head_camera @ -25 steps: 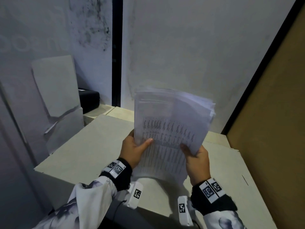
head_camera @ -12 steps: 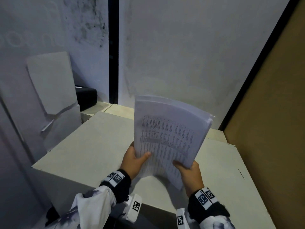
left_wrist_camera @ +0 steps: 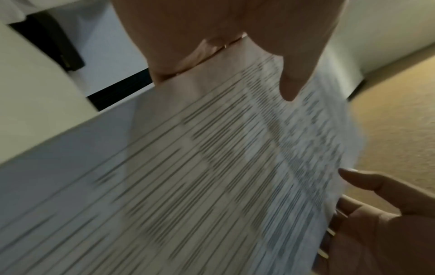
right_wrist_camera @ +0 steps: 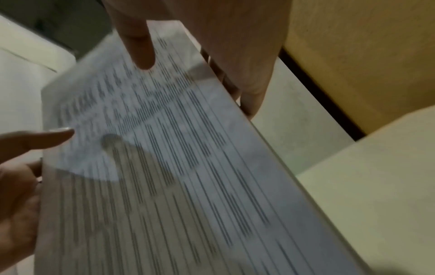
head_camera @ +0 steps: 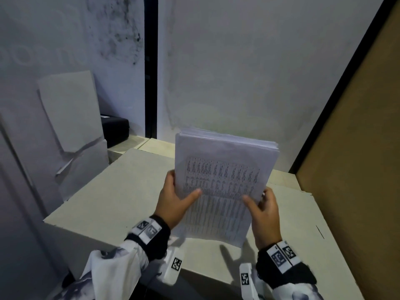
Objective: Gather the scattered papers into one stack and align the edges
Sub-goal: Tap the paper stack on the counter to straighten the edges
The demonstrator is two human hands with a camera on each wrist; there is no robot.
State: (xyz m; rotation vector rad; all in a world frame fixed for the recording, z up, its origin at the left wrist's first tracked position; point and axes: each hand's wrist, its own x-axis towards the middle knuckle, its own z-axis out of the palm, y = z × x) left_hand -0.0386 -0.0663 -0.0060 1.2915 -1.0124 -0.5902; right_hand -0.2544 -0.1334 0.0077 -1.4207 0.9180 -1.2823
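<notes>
The stack of papers is held up on end over the pale table, a bit tilted, with its bottom edge down near the tabletop. The left hand grips the stack's left side, thumb on the printed front, and the right hand grips the right side the same way. The wrist views are blurry, so I cannot tell if the edges line up.

Head view looks down from above; both wrist views closely share the paper stack
</notes>
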